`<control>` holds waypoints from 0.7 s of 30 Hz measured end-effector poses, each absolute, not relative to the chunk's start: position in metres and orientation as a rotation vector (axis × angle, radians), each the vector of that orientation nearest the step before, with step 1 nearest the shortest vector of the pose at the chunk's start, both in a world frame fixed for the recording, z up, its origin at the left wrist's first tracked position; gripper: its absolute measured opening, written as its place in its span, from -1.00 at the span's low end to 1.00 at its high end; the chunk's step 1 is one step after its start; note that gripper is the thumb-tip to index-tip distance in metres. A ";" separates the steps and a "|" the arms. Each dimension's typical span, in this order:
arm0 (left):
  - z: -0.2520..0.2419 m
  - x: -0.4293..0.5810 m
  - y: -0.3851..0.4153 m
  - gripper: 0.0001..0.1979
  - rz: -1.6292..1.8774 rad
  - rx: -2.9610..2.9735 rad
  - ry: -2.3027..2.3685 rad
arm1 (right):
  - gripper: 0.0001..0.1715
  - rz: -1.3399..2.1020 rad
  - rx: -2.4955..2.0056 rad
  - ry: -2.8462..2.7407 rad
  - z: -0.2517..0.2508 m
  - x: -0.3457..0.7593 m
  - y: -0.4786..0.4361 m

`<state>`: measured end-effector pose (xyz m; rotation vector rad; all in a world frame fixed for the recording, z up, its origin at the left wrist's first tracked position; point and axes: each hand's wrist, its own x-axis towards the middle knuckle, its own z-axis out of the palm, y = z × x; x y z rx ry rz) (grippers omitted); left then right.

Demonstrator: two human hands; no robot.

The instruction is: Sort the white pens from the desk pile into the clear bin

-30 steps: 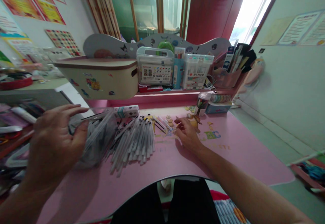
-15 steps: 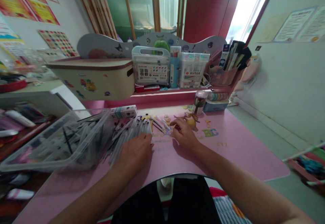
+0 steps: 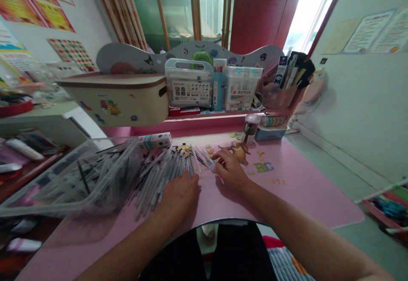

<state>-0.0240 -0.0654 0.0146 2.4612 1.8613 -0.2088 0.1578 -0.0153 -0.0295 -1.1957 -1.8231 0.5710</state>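
Note:
A thick bundle of slim clear pen refills (image 3: 159, 172), many with dark tips, lies fanned out on the pink desk (image 3: 306, 187). My left hand (image 3: 183, 191) rests at the bundle's right edge, palm down. Its fingers are curled, and what they hold, if anything, is hidden. To the right, a few loose refills (image 3: 204, 155) lie apart from the bundle. At their near right ends is my right hand (image 3: 231, 168), its fingers bent, with a gap between thumb and forefinger. A clear plastic bin (image 3: 95, 200) full of similar refills stands left of the bundle.
Behind the bundle lies a small white box (image 3: 155, 140). A clear jar of pens (image 3: 250, 129) and a blue box (image 3: 270, 133) stand at the back right. The shelf above carries a lidded cream box (image 3: 127, 102), marker cases (image 3: 189, 83) and a pen holder (image 3: 279, 96).
My left hand has slid a little right and toward me, uncovering more of the bundle. A refill now lies nearer the loose ones. My right hand has barely moved.

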 end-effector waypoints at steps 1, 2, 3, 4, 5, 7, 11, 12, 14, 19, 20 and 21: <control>0.016 -0.023 -0.066 -0.69 -0.195 2.461 1.864 | -0.72 0.569 -1.192 -1.829 -0.029 0.158 -0.016; 0.017 -0.023 -0.066 -0.69 -0.174 2.461 1.874 | -0.72 0.566 -1.188 -1.836 -0.029 0.157 -0.016; 0.019 -0.022 -0.065 -0.69 -0.154 2.461 1.888 | -0.72 0.563 -1.185 -1.841 -0.029 0.157 -0.017; 0.021 -0.021 -0.065 -0.68 -0.140 2.459 1.900 | -0.72 0.562 -1.183 -1.842 -0.028 0.157 -0.017; 0.023 -0.020 -0.064 -0.67 -0.135 2.453 1.909 | -0.72 0.563 -1.183 -1.841 -0.028 0.157 -0.017; 0.024 -0.017 -0.061 -0.64 -0.149 2.431 1.918 | -0.72 0.565 -1.185 -1.834 -0.029 0.156 -0.016; 0.021 -0.015 -0.052 -0.62 -0.146 2.402 1.947 | -0.71 0.555 -1.186 -1.839 -0.030 0.156 -0.016; 0.019 -0.014 -0.051 -0.62 -0.138 2.397 1.964 | -0.71 0.553 -1.189 -1.842 -0.030 0.156 -0.017; 0.017 -0.014 -0.049 -0.62 -0.140 2.387 1.980 | -0.72 0.559 -1.191 -1.841 -0.029 0.155 -0.018; 0.021 -0.013 -0.047 -0.62 -0.177 2.357 1.986 | -0.74 0.502 -1.252 -1.895 -0.027 0.156 -0.016; 0.022 -0.013 -0.046 -0.61 -0.187 2.345 1.994 | -0.73 0.474 -1.280 -1.931 -0.028 0.156 -0.015; 0.023 -0.013 -0.045 -0.61 -0.200 2.331 2.002 | -0.71 0.450 -1.315 -1.970 -0.029 0.156 -0.014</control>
